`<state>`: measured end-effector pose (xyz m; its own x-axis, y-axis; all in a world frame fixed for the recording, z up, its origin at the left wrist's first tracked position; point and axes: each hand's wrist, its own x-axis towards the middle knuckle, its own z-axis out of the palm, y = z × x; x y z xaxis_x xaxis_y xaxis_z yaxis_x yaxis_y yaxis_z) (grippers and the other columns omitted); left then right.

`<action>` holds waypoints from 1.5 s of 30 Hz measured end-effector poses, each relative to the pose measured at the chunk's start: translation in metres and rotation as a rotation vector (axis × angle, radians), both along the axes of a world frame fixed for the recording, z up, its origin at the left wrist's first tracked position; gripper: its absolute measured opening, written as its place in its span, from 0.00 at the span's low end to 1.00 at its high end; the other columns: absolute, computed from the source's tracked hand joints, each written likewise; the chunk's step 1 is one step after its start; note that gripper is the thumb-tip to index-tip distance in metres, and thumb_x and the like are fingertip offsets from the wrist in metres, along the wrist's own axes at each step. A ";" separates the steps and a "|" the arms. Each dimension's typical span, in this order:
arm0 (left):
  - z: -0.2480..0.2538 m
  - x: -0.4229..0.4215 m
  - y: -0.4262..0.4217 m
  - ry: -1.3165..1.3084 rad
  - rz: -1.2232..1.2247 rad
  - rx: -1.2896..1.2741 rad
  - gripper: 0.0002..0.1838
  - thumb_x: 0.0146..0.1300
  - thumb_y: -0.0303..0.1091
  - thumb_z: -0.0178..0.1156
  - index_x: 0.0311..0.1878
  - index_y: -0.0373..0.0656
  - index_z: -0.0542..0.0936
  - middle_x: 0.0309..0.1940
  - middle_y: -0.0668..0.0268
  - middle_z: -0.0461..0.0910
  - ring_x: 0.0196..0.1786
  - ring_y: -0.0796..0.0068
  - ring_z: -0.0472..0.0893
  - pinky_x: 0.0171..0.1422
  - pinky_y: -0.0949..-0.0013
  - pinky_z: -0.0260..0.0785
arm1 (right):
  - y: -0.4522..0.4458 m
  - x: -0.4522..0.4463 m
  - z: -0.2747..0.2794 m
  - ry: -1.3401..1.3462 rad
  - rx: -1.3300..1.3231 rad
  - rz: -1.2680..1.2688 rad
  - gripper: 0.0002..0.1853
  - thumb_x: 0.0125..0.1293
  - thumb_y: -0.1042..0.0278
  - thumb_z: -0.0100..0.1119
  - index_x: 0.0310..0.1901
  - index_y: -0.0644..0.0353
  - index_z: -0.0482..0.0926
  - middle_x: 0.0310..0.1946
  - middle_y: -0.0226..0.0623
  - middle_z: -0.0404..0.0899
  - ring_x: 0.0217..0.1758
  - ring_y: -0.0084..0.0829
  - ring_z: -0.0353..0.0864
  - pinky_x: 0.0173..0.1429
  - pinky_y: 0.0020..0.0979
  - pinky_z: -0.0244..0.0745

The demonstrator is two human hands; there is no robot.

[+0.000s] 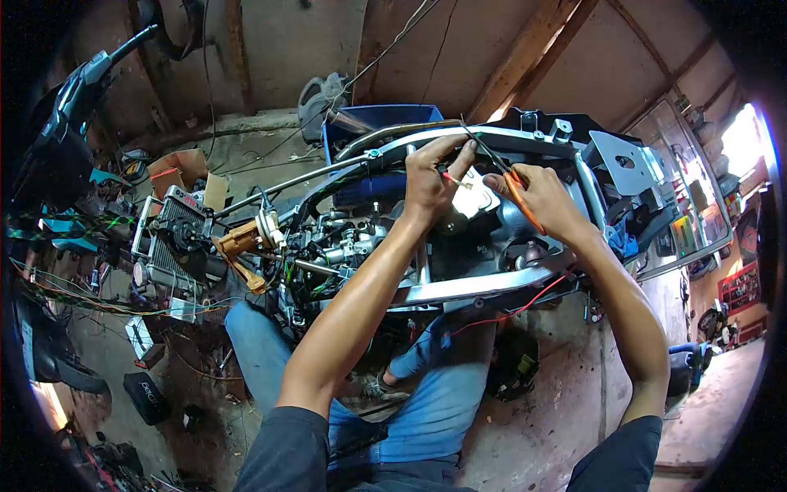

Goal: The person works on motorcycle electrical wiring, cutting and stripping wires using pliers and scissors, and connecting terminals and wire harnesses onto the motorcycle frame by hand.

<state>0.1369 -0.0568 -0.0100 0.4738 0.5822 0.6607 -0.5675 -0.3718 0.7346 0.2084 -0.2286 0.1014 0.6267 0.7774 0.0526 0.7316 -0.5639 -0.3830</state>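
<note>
My right hand (545, 197) is closed around orange-handled scissors (520, 201), whose long dark blades point up and left past my left fingertips. My left hand (433, 182) is closed, thumb and fingers pinched beside the blades. A short red wire (449, 176) with a pale end sticks out from between its fingers. Both hands are above the silver motorcycle frame (467, 287), over its middle opening. Beneath them, a bright, shiny surface (474, 201) shows. What the blades touch at their tips is too small to make out.
Left of my arms are exposed engine parts (352, 238), a radiator (176, 225) and a tan pump-like part (242, 242). A blue bin (381, 115) stands behind the frame. Another red wire (516, 312) hangs along the near rail. A black pouch (146, 398) lies on the floor.
</note>
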 end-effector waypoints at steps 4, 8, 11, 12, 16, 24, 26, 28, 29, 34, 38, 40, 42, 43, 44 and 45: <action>0.003 0.004 0.001 0.014 0.052 0.006 0.12 0.70 0.32 0.70 0.50 0.34 0.88 0.41 0.53 0.90 0.42 0.66 0.90 0.49 0.67 0.80 | 0.004 0.001 0.006 -0.030 -0.080 -0.081 0.36 0.70 0.34 0.64 0.34 0.71 0.83 0.25 0.61 0.79 0.31 0.61 0.82 0.39 0.50 0.74; -0.003 0.006 0.002 0.013 -0.003 0.100 0.11 0.70 0.32 0.70 0.48 0.33 0.88 0.41 0.52 0.90 0.42 0.63 0.90 0.49 0.66 0.80 | 0.002 0.000 0.012 -0.076 -0.185 -0.093 0.43 0.68 0.23 0.58 0.32 0.69 0.83 0.25 0.59 0.81 0.33 0.59 0.84 0.41 0.52 0.75; -0.004 0.007 0.003 0.005 -0.019 0.132 0.10 0.69 0.31 0.70 0.47 0.33 0.88 0.41 0.52 0.90 0.43 0.60 0.90 0.48 0.66 0.80 | -0.001 0.005 0.006 -0.165 -0.113 -0.003 0.46 0.66 0.18 0.54 0.30 0.68 0.83 0.26 0.58 0.82 0.35 0.59 0.85 0.45 0.53 0.76; -0.003 0.006 0.003 0.010 -0.021 0.128 0.10 0.69 0.31 0.70 0.47 0.33 0.88 0.41 0.52 0.90 0.43 0.60 0.90 0.48 0.66 0.80 | 0.000 0.003 0.009 -0.144 -0.155 -0.020 0.47 0.66 0.18 0.53 0.30 0.68 0.83 0.27 0.59 0.82 0.36 0.58 0.85 0.45 0.53 0.76; 0.000 0.005 0.003 0.020 0.004 0.126 0.11 0.68 0.32 0.71 0.47 0.34 0.89 0.43 0.52 0.90 0.45 0.62 0.91 0.51 0.65 0.80 | 0.007 -0.007 0.024 -0.084 -0.275 -0.084 0.47 0.68 0.17 0.51 0.31 0.68 0.84 0.30 0.58 0.83 0.37 0.57 0.85 0.47 0.52 0.77; 0.003 0.003 0.003 0.059 -0.078 0.107 0.12 0.69 0.34 0.71 0.49 0.36 0.90 0.44 0.54 0.91 0.46 0.66 0.90 0.52 0.66 0.80 | 0.009 -0.006 0.015 -0.138 -0.107 -0.029 0.41 0.72 0.28 0.56 0.28 0.69 0.84 0.26 0.61 0.83 0.36 0.62 0.87 0.44 0.51 0.81; -0.002 0.007 0.004 0.084 -0.043 0.123 0.10 0.69 0.31 0.70 0.49 0.36 0.89 0.44 0.55 0.91 0.46 0.67 0.90 0.52 0.67 0.79 | 0.013 -0.004 0.005 -0.210 -0.010 -0.001 0.36 0.74 0.34 0.59 0.31 0.69 0.86 0.27 0.61 0.84 0.36 0.62 0.87 0.41 0.47 0.82; -0.003 0.010 0.004 0.014 0.000 0.048 0.10 0.70 0.32 0.69 0.50 0.37 0.89 0.44 0.56 0.91 0.45 0.68 0.90 0.53 0.68 0.79 | 0.015 0.009 -0.004 -0.320 0.066 -0.036 0.37 0.74 0.34 0.58 0.32 0.70 0.86 0.27 0.61 0.84 0.37 0.62 0.88 0.42 0.49 0.82; -0.001 0.007 0.004 0.018 -0.007 0.067 0.10 0.70 0.32 0.69 0.49 0.36 0.89 0.44 0.55 0.91 0.46 0.66 0.90 0.53 0.67 0.79 | 0.016 0.014 -0.007 -0.373 0.105 -0.053 0.37 0.74 0.33 0.58 0.33 0.70 0.86 0.27 0.62 0.84 0.37 0.62 0.88 0.43 0.49 0.82; 0.001 0.002 0.005 0.051 -0.018 0.106 0.11 0.71 0.33 0.69 0.50 0.36 0.88 0.43 0.54 0.90 0.45 0.66 0.89 0.51 0.66 0.80 | 0.003 0.002 0.021 -0.232 0.135 -0.106 0.41 0.70 0.24 0.57 0.44 0.68 0.76 0.40 0.58 0.78 0.47 0.59 0.78 0.57 0.50 0.72; 0.000 0.000 0.004 0.053 0.000 0.113 0.11 0.71 0.34 0.69 0.51 0.37 0.88 0.43 0.55 0.90 0.44 0.66 0.89 0.50 0.66 0.80 | -0.023 -0.031 0.056 -0.039 0.575 -0.236 0.31 0.72 0.39 0.67 0.42 0.68 0.80 0.29 0.37 0.79 0.28 0.23 0.79 0.30 0.28 0.71; 0.003 0.001 0.003 0.026 0.009 0.124 0.11 0.71 0.35 0.70 0.51 0.39 0.88 0.43 0.55 0.90 0.44 0.66 0.90 0.50 0.66 0.80 | -0.040 -0.052 0.082 -0.127 0.562 -0.326 0.31 0.69 0.37 0.71 0.31 0.66 0.82 0.14 0.24 0.69 0.15 0.17 0.69 0.23 0.25 0.65; 0.007 -0.001 0.001 0.046 0.008 0.104 0.12 0.72 0.37 0.69 0.52 0.39 0.89 0.44 0.58 0.91 0.45 0.69 0.89 0.53 0.67 0.78 | -0.056 -0.067 0.097 -0.171 0.436 -0.402 0.33 0.66 0.35 0.72 0.29 0.67 0.84 0.13 0.26 0.71 0.16 0.18 0.70 0.23 0.27 0.65; 0.008 -0.002 0.000 0.057 0.008 0.092 0.14 0.73 0.39 0.68 0.52 0.40 0.89 0.45 0.59 0.91 0.47 0.71 0.88 0.56 0.68 0.76 | -0.062 -0.074 0.102 -0.172 0.377 -0.423 0.34 0.66 0.34 0.72 0.30 0.67 0.85 0.14 0.27 0.72 0.16 0.19 0.72 0.25 0.29 0.67; 0.008 -0.004 0.000 0.057 -0.004 0.101 0.13 0.73 0.38 0.68 0.52 0.40 0.89 0.44 0.59 0.90 0.47 0.71 0.87 0.56 0.68 0.76 | -0.067 -0.070 0.099 -0.172 0.311 -0.430 0.35 0.63 0.33 0.74 0.33 0.68 0.87 0.15 0.32 0.74 0.20 0.22 0.75 0.29 0.32 0.70; 0.005 -0.002 -0.001 0.095 -0.060 0.037 0.12 0.73 0.36 0.69 0.52 0.39 0.88 0.43 0.59 0.90 0.47 0.71 0.87 0.55 0.68 0.76 | -0.067 -0.070 0.100 -0.227 0.077 -0.515 0.34 0.62 0.32 0.73 0.36 0.65 0.89 0.18 0.42 0.80 0.25 0.34 0.85 0.35 0.38 0.77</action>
